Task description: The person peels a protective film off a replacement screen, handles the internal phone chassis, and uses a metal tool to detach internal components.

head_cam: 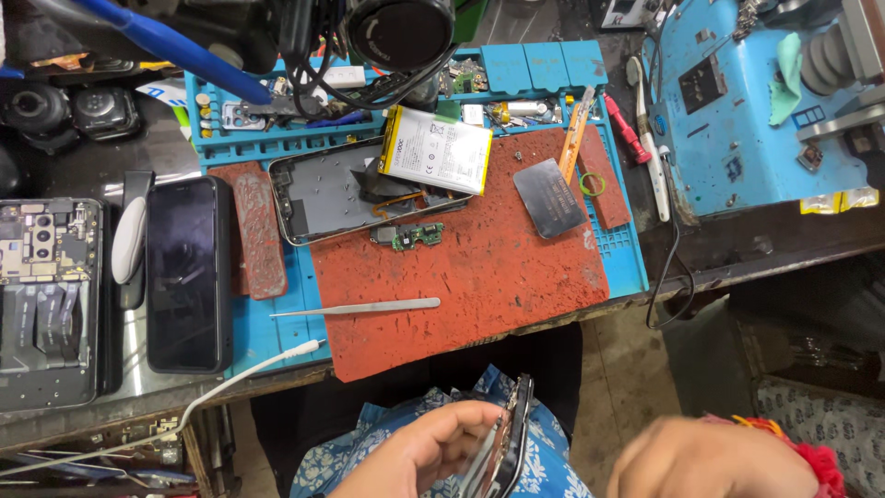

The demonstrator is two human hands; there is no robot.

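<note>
While the left hand (419,452) clasps a phone frame (502,443) on edge, the blurred right hand (710,461) seems empty.

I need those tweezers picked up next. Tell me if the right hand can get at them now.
Probably yes. The right hand is empty and below the bench edge, and the tweezers lie alone on the red mat with nothing over them. The left hand holds the phone frame.

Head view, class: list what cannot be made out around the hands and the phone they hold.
- Left hand: wrist cut off by the bottom edge.
- Right hand: motion-blurred, fingers cut off by the bottom edge; its grip is unclear.
- Phone frame: seen edge-on, lower part out of frame, its face hidden.
</note>
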